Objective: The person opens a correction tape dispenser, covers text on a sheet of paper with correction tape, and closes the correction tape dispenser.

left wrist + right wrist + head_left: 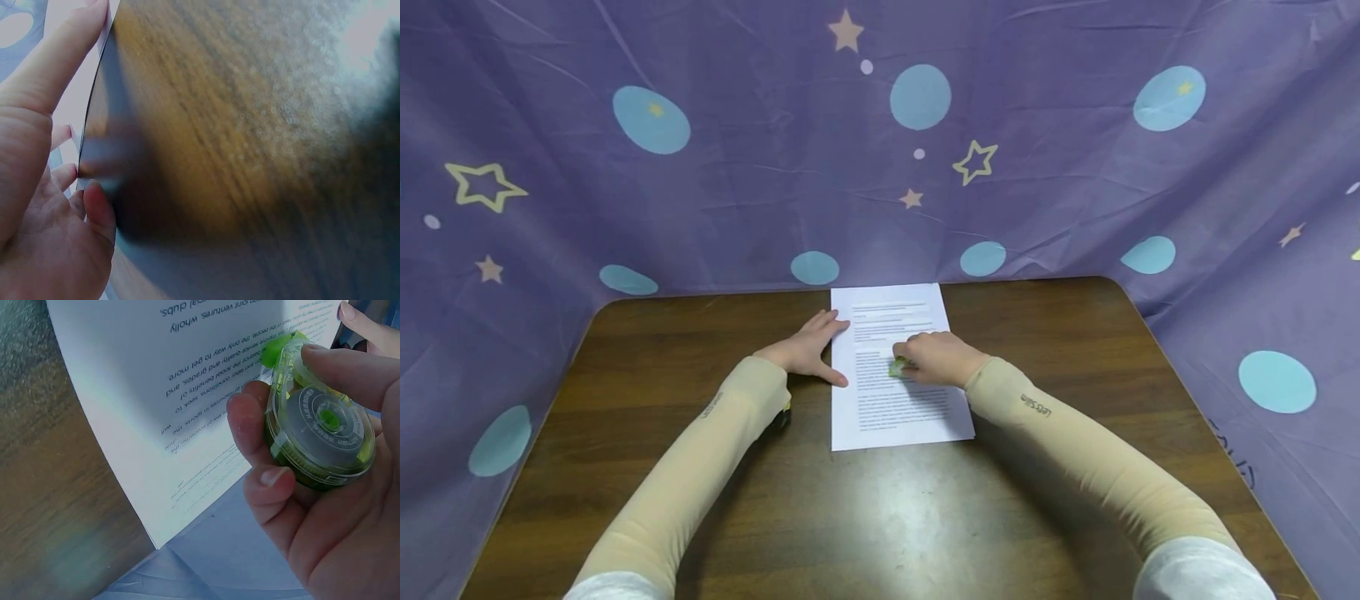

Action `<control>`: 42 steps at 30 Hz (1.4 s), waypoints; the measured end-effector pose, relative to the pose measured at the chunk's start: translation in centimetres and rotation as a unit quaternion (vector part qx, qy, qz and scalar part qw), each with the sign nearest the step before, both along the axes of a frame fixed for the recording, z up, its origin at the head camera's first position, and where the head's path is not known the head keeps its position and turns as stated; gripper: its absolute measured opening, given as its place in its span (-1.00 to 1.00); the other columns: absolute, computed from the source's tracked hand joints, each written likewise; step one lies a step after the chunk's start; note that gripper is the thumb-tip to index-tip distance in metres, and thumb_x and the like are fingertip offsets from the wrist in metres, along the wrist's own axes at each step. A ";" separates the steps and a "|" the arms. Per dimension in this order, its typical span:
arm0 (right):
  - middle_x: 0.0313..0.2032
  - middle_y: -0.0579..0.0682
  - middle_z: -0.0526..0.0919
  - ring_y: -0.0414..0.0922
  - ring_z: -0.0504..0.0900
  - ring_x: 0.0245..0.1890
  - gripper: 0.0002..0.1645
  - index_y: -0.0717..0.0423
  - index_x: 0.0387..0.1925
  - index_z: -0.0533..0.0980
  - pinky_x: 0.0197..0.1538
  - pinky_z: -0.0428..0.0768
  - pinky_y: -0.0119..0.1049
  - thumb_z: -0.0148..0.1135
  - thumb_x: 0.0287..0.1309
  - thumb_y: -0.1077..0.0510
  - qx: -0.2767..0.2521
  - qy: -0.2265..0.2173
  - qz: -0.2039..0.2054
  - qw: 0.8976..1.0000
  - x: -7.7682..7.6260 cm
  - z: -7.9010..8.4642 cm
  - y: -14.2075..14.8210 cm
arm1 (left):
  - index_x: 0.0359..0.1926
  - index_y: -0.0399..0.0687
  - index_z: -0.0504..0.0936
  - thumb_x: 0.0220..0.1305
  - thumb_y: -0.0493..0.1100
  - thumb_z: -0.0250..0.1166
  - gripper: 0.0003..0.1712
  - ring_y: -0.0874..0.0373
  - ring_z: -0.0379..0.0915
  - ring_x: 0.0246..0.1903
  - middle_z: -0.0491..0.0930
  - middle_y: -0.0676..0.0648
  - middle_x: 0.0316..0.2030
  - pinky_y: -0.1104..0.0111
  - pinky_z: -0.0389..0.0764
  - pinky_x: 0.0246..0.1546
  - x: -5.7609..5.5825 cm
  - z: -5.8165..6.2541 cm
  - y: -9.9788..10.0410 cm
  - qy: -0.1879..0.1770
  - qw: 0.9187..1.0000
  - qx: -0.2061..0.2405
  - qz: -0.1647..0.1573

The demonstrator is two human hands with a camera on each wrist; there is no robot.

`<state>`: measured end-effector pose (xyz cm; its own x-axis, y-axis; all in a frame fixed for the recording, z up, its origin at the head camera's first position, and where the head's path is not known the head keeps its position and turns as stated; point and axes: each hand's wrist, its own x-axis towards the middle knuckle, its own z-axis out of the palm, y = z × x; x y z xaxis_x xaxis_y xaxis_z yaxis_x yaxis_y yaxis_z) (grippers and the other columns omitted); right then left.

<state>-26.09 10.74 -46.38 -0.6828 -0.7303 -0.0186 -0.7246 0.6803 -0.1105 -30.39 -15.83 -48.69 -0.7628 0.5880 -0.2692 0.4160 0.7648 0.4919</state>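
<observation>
A sheet of printed paper lies on the table, and its corner in the right wrist view shows more than one layer. My right hand is over the right side of the text. It grips a green, see-through correction tape dispenser, thumb along its top and fingers curled beneath. The dispenser's green tip points at the printed lines; whether it touches them I cannot tell. Along the paper's left edge rests my left hand, thumb and fingers spread, fingertips on the sheet. Its thumb looms large in the left wrist view.
The dark brown wooden table extends around the paper on all sides but the back. A purple curtain with stars and blue dots hangs behind and beside it. Something small and black sits under the left wrist.
</observation>
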 end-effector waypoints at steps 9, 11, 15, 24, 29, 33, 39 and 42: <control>-0.55 -0.19 0.47 -0.25 0.41 -0.56 -0.87 -0.06 -0.40 0.49 -0.47 0.46 -0.30 0.29 0.12 0.05 0.022 -0.015 -0.015 1.000 -0.2 0.0 -0.2 | 0.45 -0.10 -0.03 -0.18 0.24 0.50 0.29 -0.14 -0.51 0.42 -0.31 -0.22 0.46 -0.08 -0.13 0.33 -0.2 0.0 -0.1 -0.002 1.000 -0.007 0.001; -0.55 -0.18 0.48 -0.25 0.41 -0.56 -0.88 -0.07 -0.41 0.49 -0.47 0.46 -0.29 0.29 0.11 0.06 0.021 -0.014 -0.018 1.000 -0.1 -0.1 -0.2 | 0.45 -0.10 -0.03 -0.18 0.23 0.50 0.30 -0.13 -0.52 0.42 -0.32 -0.21 0.46 -0.07 -0.13 0.33 -0.2 0.0 -0.1 -0.003 1.000 -0.008 0.001; -0.52 -0.17 0.51 -0.25 0.44 -0.55 -0.91 -0.07 -0.38 0.51 -0.47 0.49 -0.28 0.30 0.11 0.09 0.021 -0.008 -0.023 0.999 0.1 0.0 -0.2 | 0.45 -0.10 -0.04 -0.18 0.24 0.49 0.30 -0.12 -0.52 0.42 -0.32 -0.21 0.46 -0.06 -0.14 0.34 -0.3 0.0 0.0 -0.004 1.000 -0.012 0.001; -0.52 -0.12 0.48 -0.21 0.43 -0.56 -0.93 -0.05 -0.39 0.51 -0.52 0.47 -0.23 0.25 0.08 0.17 0.030 -0.007 -0.032 0.999 0.1 -0.1 -0.1 | 0.45 -0.11 -0.05 -0.17 0.23 0.49 0.29 -0.12 -0.53 0.42 -0.33 -0.21 0.46 -0.05 -0.15 0.34 -0.4 0.2 0.4 -0.006 1.000 -0.018 -0.001; -0.53 -0.13 0.47 -0.21 0.43 -0.56 -0.93 -0.06 -0.39 0.50 -0.53 0.47 -0.22 0.25 0.09 0.17 0.031 0.003 -0.038 0.999 0.1 -0.4 0.2 | 0.45 -0.10 -0.05 -0.17 0.24 0.48 0.30 -0.12 -0.53 0.42 -0.33 -0.22 0.46 -0.03 -0.17 0.35 -0.5 0.2 0.4 -0.005 1.000 -0.025 -0.003; -0.53 -0.12 0.48 -0.20 0.44 -0.56 -0.91 -0.06 -0.41 0.50 -0.53 0.48 -0.21 0.27 0.09 0.18 0.023 0.008 -0.037 0.999 0.2 -0.3 0.5 | 0.45 -0.09 -0.06 -0.18 0.26 0.48 0.31 -0.12 -0.54 0.42 -0.34 -0.21 0.46 -0.04 -0.18 0.35 -0.5 0.1 0.3 -0.008 1.000 -0.026 0.000; -0.52 -0.10 0.50 -0.19 0.43 -0.57 -0.95 -0.02 -0.39 0.52 -0.56 0.47 -0.20 0.27 0.08 0.16 0.027 0.003 -0.036 0.999 0.5 -0.2 0.9 | 0.46 -0.07 -0.06 -0.18 0.28 0.47 0.31 -0.10 -0.55 0.43 -0.35 -0.19 0.46 -0.01 -0.17 0.36 -0.5 -0.2 0.2 -0.010 1.000 -0.030 0.001; -0.52 -0.10 0.50 -0.19 0.42 -0.57 -0.93 -0.02 -0.40 0.50 -0.55 0.47 -0.20 0.27 0.09 0.16 0.030 0.003 -0.037 0.999 0.5 -0.2 1.1 | 0.45 -0.10 -0.05 -0.18 0.26 0.48 0.30 -0.13 -0.54 0.42 -0.34 -0.21 0.46 -0.04 -0.17 0.35 -0.4 -0.3 0.1 -0.008 1.000 -0.025 0.001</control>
